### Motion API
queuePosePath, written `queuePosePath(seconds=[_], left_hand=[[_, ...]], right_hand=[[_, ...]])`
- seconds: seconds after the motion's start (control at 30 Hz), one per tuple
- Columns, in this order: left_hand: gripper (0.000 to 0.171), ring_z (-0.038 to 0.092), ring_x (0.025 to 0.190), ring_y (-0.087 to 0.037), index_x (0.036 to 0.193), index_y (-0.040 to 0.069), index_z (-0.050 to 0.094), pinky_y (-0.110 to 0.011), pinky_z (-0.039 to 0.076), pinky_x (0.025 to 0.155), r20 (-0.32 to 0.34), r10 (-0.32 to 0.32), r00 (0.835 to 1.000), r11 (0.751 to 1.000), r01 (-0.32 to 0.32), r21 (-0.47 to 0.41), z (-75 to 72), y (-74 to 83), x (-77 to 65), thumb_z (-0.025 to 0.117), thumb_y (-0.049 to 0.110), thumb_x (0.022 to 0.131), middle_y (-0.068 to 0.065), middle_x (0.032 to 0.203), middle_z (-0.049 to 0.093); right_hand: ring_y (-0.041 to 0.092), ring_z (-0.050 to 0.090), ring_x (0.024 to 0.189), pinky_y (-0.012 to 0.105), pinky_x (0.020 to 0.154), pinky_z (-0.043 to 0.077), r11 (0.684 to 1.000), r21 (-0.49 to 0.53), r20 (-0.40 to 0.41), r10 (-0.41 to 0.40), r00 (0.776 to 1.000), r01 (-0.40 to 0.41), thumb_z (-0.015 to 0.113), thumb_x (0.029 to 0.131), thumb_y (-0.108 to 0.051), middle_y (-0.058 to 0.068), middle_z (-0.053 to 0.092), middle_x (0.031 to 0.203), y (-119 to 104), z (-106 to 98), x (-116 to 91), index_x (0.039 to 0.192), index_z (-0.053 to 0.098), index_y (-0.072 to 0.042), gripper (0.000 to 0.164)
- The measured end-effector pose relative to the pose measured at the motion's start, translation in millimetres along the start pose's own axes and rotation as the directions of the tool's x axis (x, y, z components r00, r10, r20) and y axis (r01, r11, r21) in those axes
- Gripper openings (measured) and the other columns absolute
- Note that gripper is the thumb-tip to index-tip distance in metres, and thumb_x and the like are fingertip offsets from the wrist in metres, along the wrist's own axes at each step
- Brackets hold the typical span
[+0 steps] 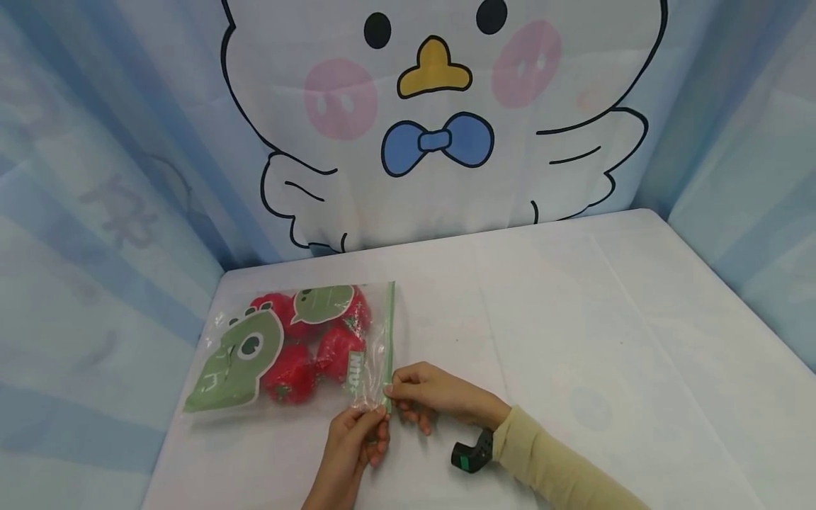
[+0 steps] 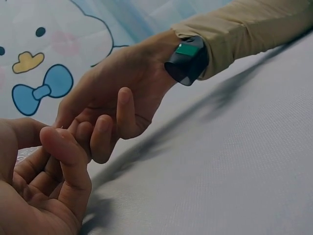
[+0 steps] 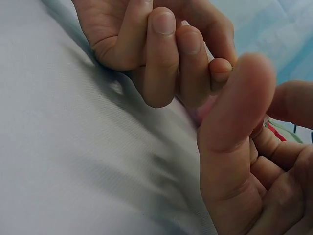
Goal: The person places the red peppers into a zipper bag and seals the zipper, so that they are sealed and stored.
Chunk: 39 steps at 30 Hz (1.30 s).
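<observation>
On the left half of the white table lies a clear zip bag (image 1: 376, 340) with green dinosaur prints and a green zip strip along its right edge. Inside it are several red bell peppers (image 1: 290, 375). At the bag's near right corner my left hand (image 1: 353, 439) pinches the edge between thumb and fingers. Just above it, my right hand (image 1: 440, 393) pinches the green strip, its other fingers loosely bent. In the left wrist view the right hand (image 2: 117, 88) meets the left hand (image 2: 44, 181) closely, and the bag is mostly hidden behind them.
A white cloth covers the table (image 1: 574, 340). Behind it hangs a curtain (image 1: 440, 198) with a cartoon bird, and blue curtains (image 1: 95, 283) stand at the sides. A dark device (image 1: 473, 453) with a green patch sits at the right wrist.
</observation>
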<state>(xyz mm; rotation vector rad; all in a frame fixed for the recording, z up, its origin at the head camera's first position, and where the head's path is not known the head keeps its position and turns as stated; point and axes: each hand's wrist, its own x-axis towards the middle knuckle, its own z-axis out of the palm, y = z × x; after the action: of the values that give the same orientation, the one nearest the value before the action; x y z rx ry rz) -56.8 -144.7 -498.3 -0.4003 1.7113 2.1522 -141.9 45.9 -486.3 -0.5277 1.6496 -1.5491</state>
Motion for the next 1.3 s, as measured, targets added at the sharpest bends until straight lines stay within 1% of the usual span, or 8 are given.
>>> queuePosePath(seconds=[0.13, 0.3, 0.6, 0.77, 1.0, 1.3], left_hand=[[0.016, 0.052, 0.060, -0.003, 0.098, 0.007, 0.063, -0.015, 0.042, 0.050, -0.002, 0.006, 1.000, 1.000, -0.006, -0.007, 0.0, -0.2, 0.1, 0.062, 0.023, 0.102, 0.007, 0.073, 0.061], [0.016, 0.052, 0.060, -0.003, 0.097, 0.007, 0.063, -0.015, 0.042, 0.050, 0.004, 0.019, 1.000, 1.000, -0.019, -0.012, 0.2, -0.5, -0.1, 0.062, 0.023, 0.102, 0.007, 0.073, 0.061], [0.016, 0.051, 0.059, -0.002, 0.098, 0.008, 0.062, -0.014, 0.041, 0.049, 0.027, 0.010, 1.000, 1.000, -0.010, -0.007, -1.1, -0.8, 0.2, 0.061, 0.024, 0.103, 0.008, 0.073, 0.061], [0.016, 0.051, 0.059, -0.002, 0.098, 0.008, 0.062, -0.014, 0.040, 0.049, 0.033, 0.015, 0.999, 1.000, -0.014, -0.009, -1.4, -0.6, 0.1, 0.061, 0.023, 0.102, 0.008, 0.074, 0.061], [0.017, 0.051, 0.058, -0.001, 0.098, 0.007, 0.062, -0.013, 0.040, 0.048, 0.042, 0.016, 0.999, 1.000, -0.016, 0.000, -1.1, -0.5, -0.8, 0.061, 0.024, 0.102, 0.008, 0.073, 0.061], [0.017, 0.051, 0.059, -0.002, 0.098, 0.006, 0.062, -0.013, 0.040, 0.048, 0.033, 0.002, 0.999, 1.000, -0.002, 0.002, -0.9, 0.8, -0.3, 0.061, 0.023, 0.101, 0.007, 0.074, 0.060]], right_hand=[[0.007, 0.051, 0.052, 0.021, 0.046, 0.048, 1.000, -0.016, -0.010, -0.005, 1.000, 0.005, 0.057, 0.107, -0.027, -0.002, 0.054, 0.070, -2.8, -1.2, 1.9, 0.088, 0.057, -0.006, 0.028], [0.008, 0.051, 0.054, 0.021, 0.046, 0.048, 0.999, -0.041, -0.037, -0.004, 0.999, 0.003, 0.057, 0.107, -0.027, -0.002, 0.053, 0.070, -4.0, -4.7, 5.6, 0.087, 0.057, -0.008, 0.028], [0.010, 0.052, 0.059, 0.022, 0.047, 0.049, 0.998, -0.060, -0.072, -0.017, 0.997, 0.013, 0.058, 0.107, -0.030, -0.001, 0.053, 0.072, -1.9, -12.1, 13.2, 0.087, 0.058, -0.007, 0.030], [0.010, 0.051, 0.060, 0.022, 0.047, 0.050, 0.998, -0.056, -0.091, -0.022, 0.996, 0.017, 0.058, 0.106, -0.029, -0.001, 0.053, 0.073, -4.0, -15.9, 16.9, 0.087, 0.058, -0.007, 0.029], [0.010, 0.052, 0.059, 0.023, 0.048, 0.050, 0.999, -0.039, -0.111, -0.006, 0.994, 0.002, 0.057, 0.107, -0.028, -0.001, 0.053, 0.072, -3.8, -23.0, 23.5, 0.088, 0.060, -0.005, 0.029], [0.009, 0.050, 0.058, 0.023, 0.048, 0.050, 1.000, -0.023, -0.131, -0.007, 0.991, 0.004, 0.057, 0.107, -0.029, -0.001, 0.052, 0.071, -6.8, -30.1, 31.5, 0.088, 0.059, -0.005, 0.031]])
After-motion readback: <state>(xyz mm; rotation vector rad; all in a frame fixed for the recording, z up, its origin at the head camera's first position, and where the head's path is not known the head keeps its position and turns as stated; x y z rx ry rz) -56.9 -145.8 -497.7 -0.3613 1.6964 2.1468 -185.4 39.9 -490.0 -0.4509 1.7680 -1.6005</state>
